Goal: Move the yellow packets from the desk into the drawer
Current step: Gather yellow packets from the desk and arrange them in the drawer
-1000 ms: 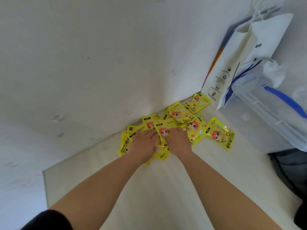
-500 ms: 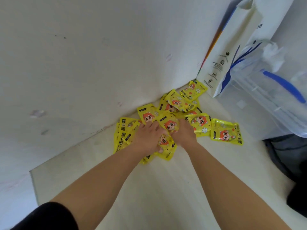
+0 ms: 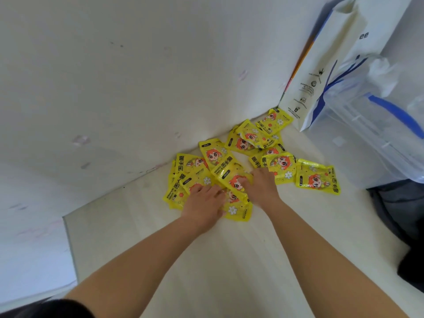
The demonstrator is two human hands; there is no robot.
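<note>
You'd slid your left hand (image 3: 204, 203) and right hand (image 3: 261, 189) slightly apart on the yellow packets (image 3: 218, 161) heaped at the desk's (image 3: 218, 260) 12 o'clock, left fingers (image 3: 207, 188) splayed flat, right ones I couldn't tell, nothing lifted yet.

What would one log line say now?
left hand: flat on yellow packets | right hand: on packets, grip unclear | desk: pile against wall | drawer: unseen

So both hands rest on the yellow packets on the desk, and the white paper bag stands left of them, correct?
Not the side: the head view shows the white paper bag standing right of the yellow packets. The left hand and right hand do rest on them, on the desk.
</note>
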